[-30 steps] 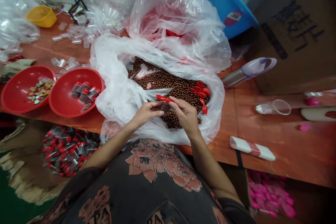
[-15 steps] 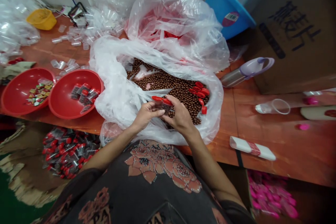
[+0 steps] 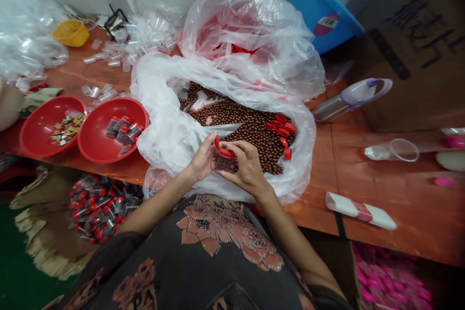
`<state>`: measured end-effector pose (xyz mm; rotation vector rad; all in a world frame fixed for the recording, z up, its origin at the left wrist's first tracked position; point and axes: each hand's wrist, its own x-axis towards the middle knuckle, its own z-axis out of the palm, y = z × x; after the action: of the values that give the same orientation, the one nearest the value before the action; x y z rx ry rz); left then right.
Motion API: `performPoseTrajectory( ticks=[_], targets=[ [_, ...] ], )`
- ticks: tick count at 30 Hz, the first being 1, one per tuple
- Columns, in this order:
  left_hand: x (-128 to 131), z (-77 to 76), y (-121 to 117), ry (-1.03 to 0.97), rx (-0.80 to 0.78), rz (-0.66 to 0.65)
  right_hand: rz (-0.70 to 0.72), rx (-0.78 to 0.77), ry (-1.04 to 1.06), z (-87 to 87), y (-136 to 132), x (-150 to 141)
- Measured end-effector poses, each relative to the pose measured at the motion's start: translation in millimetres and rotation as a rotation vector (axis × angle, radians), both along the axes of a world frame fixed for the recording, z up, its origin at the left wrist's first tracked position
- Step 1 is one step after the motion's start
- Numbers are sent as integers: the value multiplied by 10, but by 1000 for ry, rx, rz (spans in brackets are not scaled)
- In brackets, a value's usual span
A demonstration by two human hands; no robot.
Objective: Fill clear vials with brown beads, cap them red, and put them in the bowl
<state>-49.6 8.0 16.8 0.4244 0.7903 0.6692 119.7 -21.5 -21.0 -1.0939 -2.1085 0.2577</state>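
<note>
In front of my body I hold a small clear jar (image 3: 224, 162) with a red cap and dark contents. My right hand (image 3: 250, 167) grips its right side, fingers curled over the top. My left hand (image 3: 204, 159) pinches it from the left, the thumb at a raised red flap (image 3: 217, 142). Whether the flap is part of this jar's cap I cannot make out. Just beyond my hands lie brown chocolate balls (image 3: 250, 133) in an open white plastic bag (image 3: 160, 121). Several red caps (image 3: 281, 126) rest on the balls at the right.
Two red bowls (image 3: 113, 159) stand at the left, holding filled jars and small wrapped pieces. Below the table edge are many red-capped jars (image 3: 103, 208). Behind stand a bag of red caps (image 3: 250, 34) and a blue basin (image 3: 308, 5). A bottle (image 3: 348, 99) lies right.
My hands have turned the jar, and a red flap now stands upright beside its cap. My left thumb has moved up against the flap. The whole view has shifted slightly.
</note>
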Motion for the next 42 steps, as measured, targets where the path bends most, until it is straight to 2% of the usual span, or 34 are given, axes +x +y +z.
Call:
performPoseTrajectory(
  ticks=[2,4,6,8,13,16,19,23,25,28,33,38,42],
  targets=[
    [33,-36,-29,49,15,25,-12,11,38,-14,-2,-25],
    [77,-82,-49,88,32,104,7,-7,57,-25,11,-50],
    [121,-123,-56,97,51,195,56,-53,63,-36,36,-73],
    [153,-155,-59,77,58,229,116,-100,67,-45,68,-91],
    [159,-230,-115,49,67,244,167,-147,-2,-2,140,-86],
    [111,-274,-163,63,180,169,148,-176,-84,48,160,-41],
    [68,-292,-173,94,297,114,117,-166,-71,54,165,10],
    [78,-267,-129,77,275,304,8,-149,28,19,137,37],
    [104,-242,-110,64,241,387,-16,-140,-2,4,104,23],
    [141,-207,-117,80,236,435,-38,-90,-61,-16,61,-14],
    [101,-173,-174,117,273,374,-43,8,-102,-22,88,23],
    [-21,-117,-154,21,87,237,67,32,-186,21,121,101],
    [-58,-103,-148,36,16,208,123,66,-168,-13,83,60]
  ],
)
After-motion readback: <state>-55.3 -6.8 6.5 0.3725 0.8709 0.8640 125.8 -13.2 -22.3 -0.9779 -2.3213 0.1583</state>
